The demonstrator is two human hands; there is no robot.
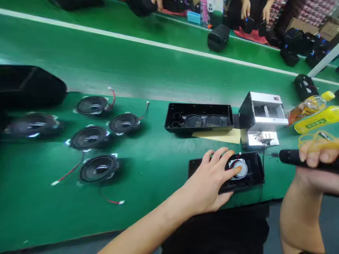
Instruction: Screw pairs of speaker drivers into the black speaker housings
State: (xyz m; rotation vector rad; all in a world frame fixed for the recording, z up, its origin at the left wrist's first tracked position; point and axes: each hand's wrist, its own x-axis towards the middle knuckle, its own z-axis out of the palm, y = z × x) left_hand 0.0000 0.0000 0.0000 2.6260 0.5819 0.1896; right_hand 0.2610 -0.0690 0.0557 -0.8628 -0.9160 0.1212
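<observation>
Left hand (208, 185) clasps an open black housing (254, 176) across its width, fingers spread over the far side, thumb along the near wall, one fingertip at the pale round speaker back (241, 169) inside. That housing lies on the green surface (153, 197) close to the body, its long axis running left to right. Off its right end, the right hand (319, 157) is closed around a black screwdriver (290, 156), whose tip points left towards it, just apart.
</observation>
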